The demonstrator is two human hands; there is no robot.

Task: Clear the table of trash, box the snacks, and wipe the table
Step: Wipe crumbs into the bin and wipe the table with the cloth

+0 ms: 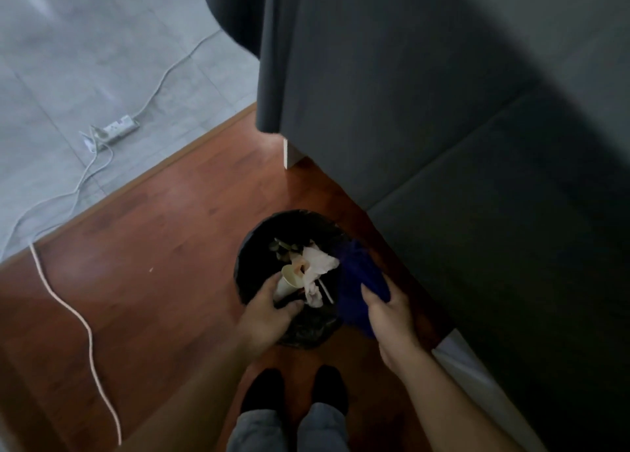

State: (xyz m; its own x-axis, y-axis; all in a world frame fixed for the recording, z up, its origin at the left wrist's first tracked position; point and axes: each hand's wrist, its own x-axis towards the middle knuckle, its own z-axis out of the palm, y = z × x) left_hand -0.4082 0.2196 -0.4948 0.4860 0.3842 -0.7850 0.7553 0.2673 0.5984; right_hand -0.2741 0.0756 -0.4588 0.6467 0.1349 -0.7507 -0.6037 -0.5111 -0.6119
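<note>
A round black trash bin [252, 247] with a dark liner stands on the wooden floor in front of my feet. My left hand [269, 311] is over the bin's near side and grips a pale paper cup [288, 279], tilted into the opening. White crumpled tissues [318, 267] and a thin stick lie inside, touching the cup. My right hand [392, 315] holds a dark blue cloth [361, 277] over the bin's right rim. The table is out of view.
A dark grey sofa [477, 144] fills the right side, close to the bin. A white power strip [114, 131] and its cables lie on the grey tile floor at left; a pale cord [78, 318] crosses the wooden floor.
</note>
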